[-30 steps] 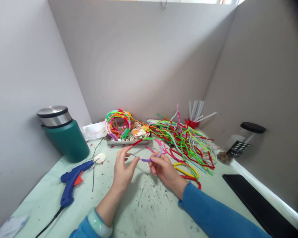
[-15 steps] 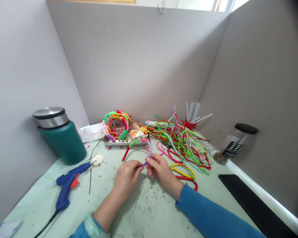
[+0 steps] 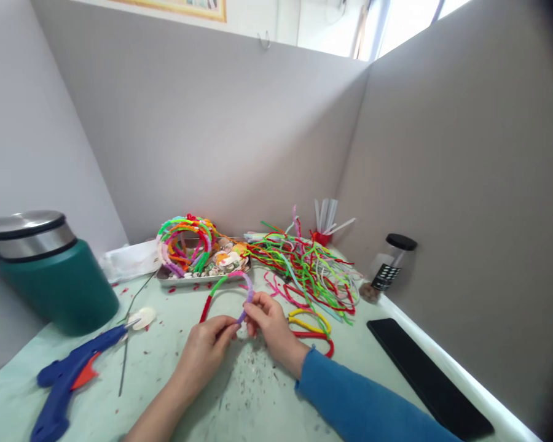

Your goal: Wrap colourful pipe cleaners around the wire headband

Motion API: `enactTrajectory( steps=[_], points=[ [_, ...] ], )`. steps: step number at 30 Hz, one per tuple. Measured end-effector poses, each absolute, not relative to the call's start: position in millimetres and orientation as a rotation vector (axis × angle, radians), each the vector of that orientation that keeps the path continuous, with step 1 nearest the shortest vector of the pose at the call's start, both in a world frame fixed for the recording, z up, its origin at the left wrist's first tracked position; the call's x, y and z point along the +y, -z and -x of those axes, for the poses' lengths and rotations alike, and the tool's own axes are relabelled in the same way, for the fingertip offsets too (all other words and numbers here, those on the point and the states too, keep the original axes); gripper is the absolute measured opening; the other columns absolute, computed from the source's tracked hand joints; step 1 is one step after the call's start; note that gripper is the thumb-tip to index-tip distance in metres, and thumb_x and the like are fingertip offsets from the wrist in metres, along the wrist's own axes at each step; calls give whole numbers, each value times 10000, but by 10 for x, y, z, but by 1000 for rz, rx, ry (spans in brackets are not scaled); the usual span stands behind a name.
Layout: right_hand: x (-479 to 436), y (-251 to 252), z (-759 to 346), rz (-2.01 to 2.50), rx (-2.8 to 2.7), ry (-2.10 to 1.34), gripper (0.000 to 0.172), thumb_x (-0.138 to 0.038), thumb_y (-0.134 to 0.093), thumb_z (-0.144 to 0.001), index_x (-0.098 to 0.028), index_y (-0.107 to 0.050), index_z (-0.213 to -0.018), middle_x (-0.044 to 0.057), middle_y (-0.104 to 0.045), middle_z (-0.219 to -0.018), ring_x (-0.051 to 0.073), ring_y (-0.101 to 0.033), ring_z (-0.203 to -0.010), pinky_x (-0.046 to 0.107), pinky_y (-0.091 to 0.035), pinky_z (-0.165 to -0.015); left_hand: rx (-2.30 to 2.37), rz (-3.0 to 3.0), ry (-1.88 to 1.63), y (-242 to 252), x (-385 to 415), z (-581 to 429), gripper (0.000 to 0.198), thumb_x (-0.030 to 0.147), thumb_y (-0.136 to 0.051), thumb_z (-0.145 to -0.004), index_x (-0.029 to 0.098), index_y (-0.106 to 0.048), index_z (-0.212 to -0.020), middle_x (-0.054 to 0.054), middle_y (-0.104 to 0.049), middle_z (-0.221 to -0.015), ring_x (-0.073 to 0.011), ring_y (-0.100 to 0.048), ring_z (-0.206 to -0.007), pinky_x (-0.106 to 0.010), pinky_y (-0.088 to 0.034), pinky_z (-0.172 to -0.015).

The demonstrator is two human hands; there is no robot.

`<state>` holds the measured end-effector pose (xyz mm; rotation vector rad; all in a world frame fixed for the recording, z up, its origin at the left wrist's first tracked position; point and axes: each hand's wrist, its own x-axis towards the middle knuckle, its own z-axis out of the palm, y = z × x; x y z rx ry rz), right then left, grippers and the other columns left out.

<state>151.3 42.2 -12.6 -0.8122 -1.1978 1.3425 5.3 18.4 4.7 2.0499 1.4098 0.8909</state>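
A bent pipe cleaner headband (image 3: 250, 288) arches over the table in red, green, pink and purple sections. My left hand (image 3: 207, 344) pinches its purple end between thumb and fingers. Just beside it, my right hand (image 3: 268, 320) is closed on the purple part a little higher up. The red end points toward the table, left of my hands. To the right of my right hand lie yellow pipe cleaner loops (image 3: 311, 322) and a red loop (image 3: 329, 348). Fingertips hide part of the purple section.
A blue glue gun (image 3: 67, 383) rests at left, its tip by a white disc (image 3: 144, 318), near a green flask (image 3: 69, 288). Behind stand a metal tray (image 3: 203, 280) with finished colourful rings (image 3: 187, 242), a pipe cleaner pile (image 3: 304, 264), a jar (image 3: 389, 267) and a black slab (image 3: 426, 377).
The view has turned right and slightly up, so everything sits further left and a little lower. Both hands keep their hold on the headband's purple part.
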Motion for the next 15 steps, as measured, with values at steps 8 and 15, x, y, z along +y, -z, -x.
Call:
enactTrajectory(
  steps=[8, 15],
  points=[
    [477, 134, -1531, 866, -1238, -1319, 202, -371, -536, -780, -175, -497, -746, -66, -509, -491, 64, -420, -351, 175, -316, -369, 1318, -1836, -928, 8, 228, -30, 282, 400, -493, -781, 177, -665, -786, 5, -571, -560, -129, -467, -496, -204, -342, -490],
    [730, -39, -2068, 1544, -1728, -386, 206, -341, -468, -833, -177, -592, -852, 53, -650, -833, 160, -603, -740, 243, -418, -637, 1362, -1848, -925, 44, 264, -30, 259, 364, -530, -742, 173, -704, -720, -18, -611, -590, -162, -519, -578, -219, -344, -536]
  ],
)
